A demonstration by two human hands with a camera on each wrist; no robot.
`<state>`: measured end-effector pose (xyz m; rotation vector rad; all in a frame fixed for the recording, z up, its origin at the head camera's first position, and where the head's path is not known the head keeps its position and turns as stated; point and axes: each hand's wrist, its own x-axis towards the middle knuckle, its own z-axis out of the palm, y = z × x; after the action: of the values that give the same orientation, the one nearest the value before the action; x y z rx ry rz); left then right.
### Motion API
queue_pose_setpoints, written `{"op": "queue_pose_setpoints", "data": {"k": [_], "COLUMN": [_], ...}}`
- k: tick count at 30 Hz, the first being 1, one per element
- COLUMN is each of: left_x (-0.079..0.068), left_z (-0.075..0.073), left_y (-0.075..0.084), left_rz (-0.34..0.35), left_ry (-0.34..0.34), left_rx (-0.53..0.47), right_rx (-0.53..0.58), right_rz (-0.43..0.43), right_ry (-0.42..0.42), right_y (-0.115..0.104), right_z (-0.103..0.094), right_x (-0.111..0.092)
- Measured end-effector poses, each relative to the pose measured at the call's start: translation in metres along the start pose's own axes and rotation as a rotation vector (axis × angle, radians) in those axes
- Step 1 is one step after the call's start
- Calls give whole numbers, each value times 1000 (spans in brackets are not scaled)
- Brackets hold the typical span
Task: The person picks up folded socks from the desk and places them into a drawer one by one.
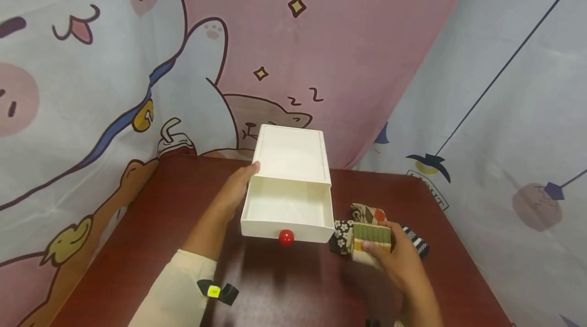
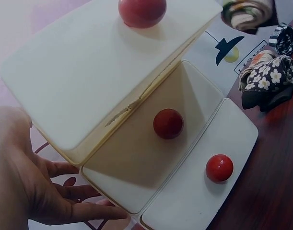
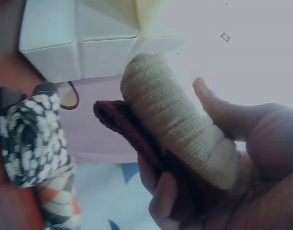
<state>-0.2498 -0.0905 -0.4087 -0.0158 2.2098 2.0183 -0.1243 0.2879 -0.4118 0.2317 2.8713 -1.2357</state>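
Observation:
A white drawer unit (image 1: 293,154) stands on the table with its top drawer (image 1: 286,207) pulled out; no contents show inside it. Red ball knobs mark the fronts, among them the lower drawers' knobs (image 2: 219,168). My left hand (image 1: 236,184) rests against the unit's left side, its fingers (image 2: 91,211) extended along the wall. Right of the drawer, my right hand (image 1: 399,258) grips a rolled pair of socks (image 1: 371,238), striped green, yellow and cream. In the right wrist view the roll (image 3: 177,120) shows cream ribbing and a dark maroon part between thumb and fingers.
Several other rolled socks lie on the table right of the unit: a black one with white flowers (image 1: 341,235), an argyle one (image 1: 367,212) and a black-and-white striped one (image 1: 416,241). A printed cloth (image 1: 357,36) hangs behind the dark red table (image 1: 174,205).

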Motion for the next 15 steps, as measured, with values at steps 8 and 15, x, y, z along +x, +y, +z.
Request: {"op": "queue_pose_setpoints", "data": {"k": [8,15], "left_x": [2,3], "left_z": [0,-1], "left_y": [-1,-1], "left_rz": [3,29], "left_ry": [5,-9], "left_rx": [3,-18], "right_rx": [-10,29], "right_rz": [-53,-69], "right_ry": [132,261], "right_y": [-22,-47], "right_z": [-13,-18], "right_x": [0,2]}}
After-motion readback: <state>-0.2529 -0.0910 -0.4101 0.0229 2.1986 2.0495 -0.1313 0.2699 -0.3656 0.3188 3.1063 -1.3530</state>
